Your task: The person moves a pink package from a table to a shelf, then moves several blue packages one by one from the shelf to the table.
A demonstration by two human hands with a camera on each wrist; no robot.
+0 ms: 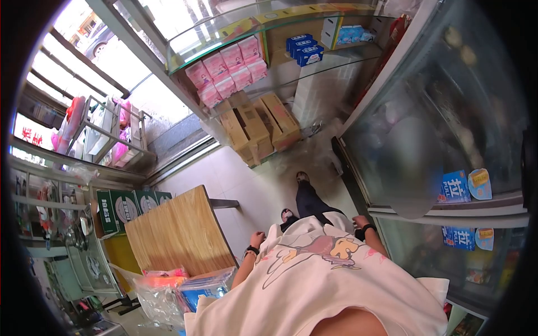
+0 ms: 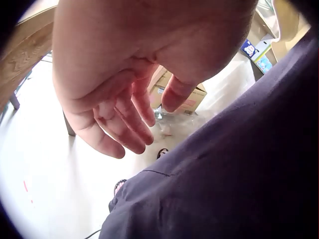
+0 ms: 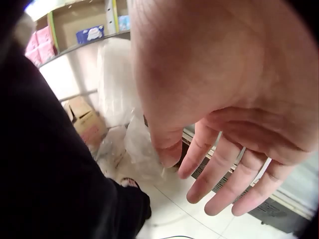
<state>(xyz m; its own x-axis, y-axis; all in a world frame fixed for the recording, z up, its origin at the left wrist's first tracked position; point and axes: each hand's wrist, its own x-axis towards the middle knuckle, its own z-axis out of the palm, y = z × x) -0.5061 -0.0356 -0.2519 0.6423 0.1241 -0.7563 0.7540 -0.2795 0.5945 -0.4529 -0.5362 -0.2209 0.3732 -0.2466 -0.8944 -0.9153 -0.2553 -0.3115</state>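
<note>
My left hand (image 1: 257, 239) hangs beside the body, near the wooden table (image 1: 178, 231). In the left wrist view the left hand (image 2: 124, 84) has loosely bent fingers with nothing between them, next to the dark trouser leg (image 2: 219, 164). On the other side my right hand (image 1: 360, 222) hangs by the glass-door cooler (image 1: 414, 129). The right wrist view shows the right hand (image 3: 224, 99) with its fingers relaxed and apart, holding nothing. Both wrists carry dark bands.
Cardboard boxes (image 1: 252, 131) stand on the floor ahead, below glass shelves with pink tissue packs (image 1: 225, 71) and blue packs (image 1: 304, 50). Plastic-wrapped goods (image 1: 204, 285) lie by the table's near end. Green boxes (image 1: 119, 210) stand beyond the table. A wheeled rack (image 1: 106, 131) is near the doorway.
</note>
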